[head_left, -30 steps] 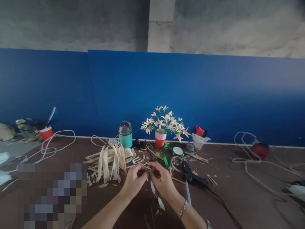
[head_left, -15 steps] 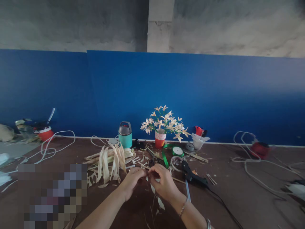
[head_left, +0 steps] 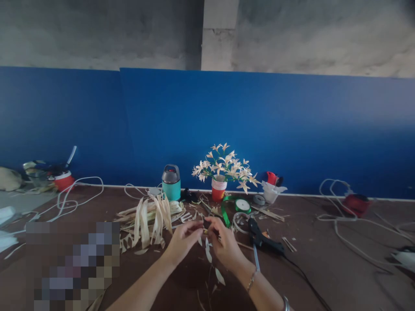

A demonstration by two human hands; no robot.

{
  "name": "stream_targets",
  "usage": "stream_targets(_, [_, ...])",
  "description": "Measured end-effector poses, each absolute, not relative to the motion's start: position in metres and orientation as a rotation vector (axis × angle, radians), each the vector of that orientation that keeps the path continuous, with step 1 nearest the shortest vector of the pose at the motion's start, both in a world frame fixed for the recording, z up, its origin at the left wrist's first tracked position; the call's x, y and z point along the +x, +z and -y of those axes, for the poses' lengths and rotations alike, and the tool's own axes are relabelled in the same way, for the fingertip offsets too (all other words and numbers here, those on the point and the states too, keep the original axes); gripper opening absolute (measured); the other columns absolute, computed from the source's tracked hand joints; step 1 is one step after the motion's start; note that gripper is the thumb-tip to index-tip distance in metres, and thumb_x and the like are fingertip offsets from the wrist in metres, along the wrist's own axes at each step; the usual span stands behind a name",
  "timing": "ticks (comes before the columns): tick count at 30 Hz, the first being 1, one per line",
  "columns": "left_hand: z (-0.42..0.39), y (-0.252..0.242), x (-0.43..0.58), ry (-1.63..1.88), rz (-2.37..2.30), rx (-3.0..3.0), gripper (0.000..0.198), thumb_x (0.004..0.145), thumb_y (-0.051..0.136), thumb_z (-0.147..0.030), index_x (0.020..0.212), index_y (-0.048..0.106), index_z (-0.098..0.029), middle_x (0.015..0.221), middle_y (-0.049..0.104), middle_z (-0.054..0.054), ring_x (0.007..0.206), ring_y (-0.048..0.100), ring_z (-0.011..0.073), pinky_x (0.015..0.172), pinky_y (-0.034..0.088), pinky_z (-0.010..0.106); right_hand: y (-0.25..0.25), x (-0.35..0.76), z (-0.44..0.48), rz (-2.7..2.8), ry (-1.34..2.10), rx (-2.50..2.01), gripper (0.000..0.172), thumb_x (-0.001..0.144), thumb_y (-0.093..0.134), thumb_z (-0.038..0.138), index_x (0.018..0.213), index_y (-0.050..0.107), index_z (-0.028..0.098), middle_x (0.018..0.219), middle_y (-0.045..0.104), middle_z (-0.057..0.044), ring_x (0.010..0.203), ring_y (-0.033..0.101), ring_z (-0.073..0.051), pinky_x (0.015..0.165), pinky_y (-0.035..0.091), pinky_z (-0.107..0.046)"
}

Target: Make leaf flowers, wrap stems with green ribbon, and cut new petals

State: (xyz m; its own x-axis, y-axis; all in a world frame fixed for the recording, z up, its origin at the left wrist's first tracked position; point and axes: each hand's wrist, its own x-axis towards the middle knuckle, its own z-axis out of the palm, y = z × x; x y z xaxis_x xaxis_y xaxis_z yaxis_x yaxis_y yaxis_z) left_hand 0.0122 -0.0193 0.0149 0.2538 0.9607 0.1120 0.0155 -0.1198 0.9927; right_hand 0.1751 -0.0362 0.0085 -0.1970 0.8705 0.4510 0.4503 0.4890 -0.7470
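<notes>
My left hand (head_left: 182,240) and my right hand (head_left: 225,244) meet over the near middle of the table, fingertips nearly touching. Both are closed in a pinch around something small and yellowish, mostly hidden by the fingers. Pale petal-shaped pieces (head_left: 208,251) lie just below my hands. To the left is a heap of dried husk strips (head_left: 142,222). A black glue gun (head_left: 264,239) rests to the right of my right hand, its cord running toward the near edge. Beyond my hands, pale husk flowers (head_left: 227,166) on green stems stand in stacked red paper cups (head_left: 218,194).
A teal flask (head_left: 171,190) stands behind the husk heap. Green ribbon on a spool (head_left: 242,206), a roll of clear tape (head_left: 240,222) and a white cup (head_left: 270,192) sit right of the flowers. White cables (head_left: 337,224) cross both sides. A blue panel (head_left: 207,121) closes the back.
My fingers have shifted: the left fingertips have risen and straightened somewhat, and the right fingers have changed their pinch. A bit of yellowish material now shows between them.
</notes>
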Motion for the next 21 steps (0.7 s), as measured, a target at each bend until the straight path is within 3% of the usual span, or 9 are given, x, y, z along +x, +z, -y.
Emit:
stream_targets(6, [0.018, 0.002, 0.014, 1.049, -1.061, 1.881, 0.021, 0.078, 0.055, -0.025, 0.082, 0.075, -0.020, 0.076, 0.072, 0.006, 0.071, 0.064, 0.0214, 0.066, 0.046, 0.028, 0.003, 0.172, 0.041, 2.034, 0.332, -1.039, 0.039, 0.083, 0.038, 0.006, 0.119, 0.044, 0.020, 0.097, 0.060, -0.007, 0.090, 0.058, -0.019, 0.080, 0.046, -0.030])
stream_targets(14, [0.022, 0.014, 0.012, 1.017, -1.319, 1.959, 0.017, 0.071, 0.053, -0.018, 0.066, 0.070, -0.017, 0.060, 0.066, 0.003, 0.059, 0.059, 0.0184, 0.056, 0.041, 0.025, 0.004, 0.173, 0.036, 1.946, 0.216, -1.118, 0.032, 0.084, 0.039, 0.006, 0.112, 0.048, 0.020, 0.080, 0.059, -0.003, 0.077, 0.059, -0.018, 0.072, 0.046, -0.029])
stream_targets(21, [0.017, 0.010, 0.013, 1.046, -1.085, 1.533, 0.021, 0.068, 0.063, -0.027, 0.083, 0.069, -0.013, 0.079, 0.072, 0.006, 0.075, 0.064, 0.0209, 0.068, 0.047, 0.027, 0.005, 0.176, 0.033, 1.878, 0.241, -1.135, 0.023, 0.084, 0.041, 0.008, 0.101, 0.054, 0.019, 0.080, 0.062, -0.004, 0.075, 0.060, -0.017, 0.070, 0.047, -0.027])
